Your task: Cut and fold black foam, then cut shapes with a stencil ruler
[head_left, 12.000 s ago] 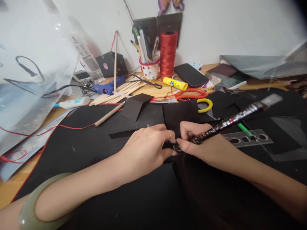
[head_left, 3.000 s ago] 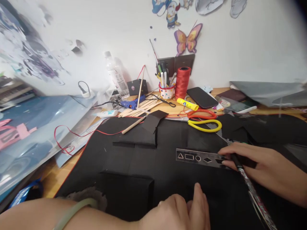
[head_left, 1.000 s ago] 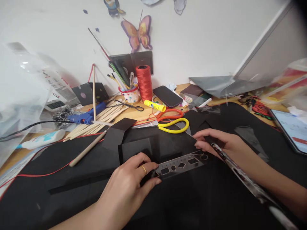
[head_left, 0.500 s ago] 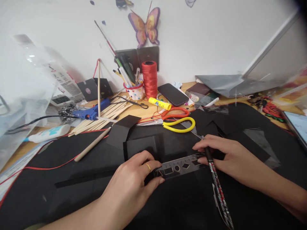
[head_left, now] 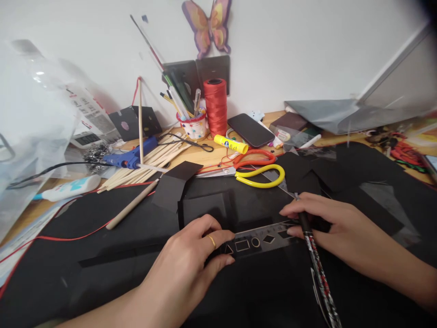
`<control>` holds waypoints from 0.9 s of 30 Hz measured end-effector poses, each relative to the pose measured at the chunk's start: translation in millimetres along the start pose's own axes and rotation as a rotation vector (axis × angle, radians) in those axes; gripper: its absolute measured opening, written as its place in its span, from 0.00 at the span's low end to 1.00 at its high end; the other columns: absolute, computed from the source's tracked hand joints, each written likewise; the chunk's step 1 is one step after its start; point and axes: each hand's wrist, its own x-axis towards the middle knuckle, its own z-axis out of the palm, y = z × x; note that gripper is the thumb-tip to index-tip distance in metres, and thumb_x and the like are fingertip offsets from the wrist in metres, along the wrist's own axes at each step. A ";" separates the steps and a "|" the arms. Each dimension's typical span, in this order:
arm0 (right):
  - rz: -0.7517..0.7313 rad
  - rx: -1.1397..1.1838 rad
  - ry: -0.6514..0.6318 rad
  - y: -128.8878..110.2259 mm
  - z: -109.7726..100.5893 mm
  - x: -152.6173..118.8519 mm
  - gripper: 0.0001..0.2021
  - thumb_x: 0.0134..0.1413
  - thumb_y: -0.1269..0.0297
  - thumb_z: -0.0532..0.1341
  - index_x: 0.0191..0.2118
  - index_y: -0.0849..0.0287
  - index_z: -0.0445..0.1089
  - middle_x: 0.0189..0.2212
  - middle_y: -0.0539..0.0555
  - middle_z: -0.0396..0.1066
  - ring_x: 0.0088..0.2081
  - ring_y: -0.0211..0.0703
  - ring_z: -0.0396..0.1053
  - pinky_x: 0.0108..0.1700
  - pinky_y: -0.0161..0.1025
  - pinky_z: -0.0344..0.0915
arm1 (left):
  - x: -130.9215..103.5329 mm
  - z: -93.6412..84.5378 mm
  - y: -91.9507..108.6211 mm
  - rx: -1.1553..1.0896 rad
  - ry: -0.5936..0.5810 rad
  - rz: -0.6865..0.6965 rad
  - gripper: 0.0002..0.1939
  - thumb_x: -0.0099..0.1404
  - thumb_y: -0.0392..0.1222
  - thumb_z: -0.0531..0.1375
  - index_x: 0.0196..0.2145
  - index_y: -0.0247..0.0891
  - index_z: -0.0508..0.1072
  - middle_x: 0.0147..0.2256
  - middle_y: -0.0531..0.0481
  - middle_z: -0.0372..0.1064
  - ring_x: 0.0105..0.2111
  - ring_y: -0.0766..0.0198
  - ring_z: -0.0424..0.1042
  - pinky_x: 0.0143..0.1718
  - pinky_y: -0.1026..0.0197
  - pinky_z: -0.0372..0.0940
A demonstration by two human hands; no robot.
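Observation:
A clear stencil ruler [head_left: 262, 240] with cut-out shapes lies across black sheet material in front of me. My left hand [head_left: 194, 250] grips its left end between thumb and fingers. At the ruler's other end is my right hand [head_left: 334, 223], with thumb and fingertips at that end. A patterned black, white and red pen [head_left: 319, 273] is also in my right hand, pointing down toward the bottom edge of view. Just behind my left hand sits a folded black paper piece [head_left: 203, 209]. What lies under the fingertips is hidden.
Scissors [head_left: 261, 176] with yellow and orange handles lie behind the ruler, near a yellow glue stick [head_left: 231, 144], a red thread spool [head_left: 215, 108] and a phone [head_left: 251, 130]. To the left are wooden sticks [head_left: 150, 168], a blue glue gun [head_left: 131, 155] and a wooden-handled tool [head_left: 131, 205].
The view has tilted down slightly, and my right hand with the pen sits a little farther right. Both hands keep their hold at the ruler's ends.

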 end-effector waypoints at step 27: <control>0.161 0.143 0.228 -26.2 -24.6 4.3 0.14 0.57 0.54 0.50 0.36 0.47 0.72 0.25 0.49 0.71 0.26 0.39 0.67 0.28 0.36 0.64 | 4.0 -2.1 -0.1 0.060 -0.024 0.010 0.11 0.62 0.40 0.56 0.41 0.44 0.74 0.35 0.51 0.63 0.31 0.68 0.66 0.31 0.66 0.63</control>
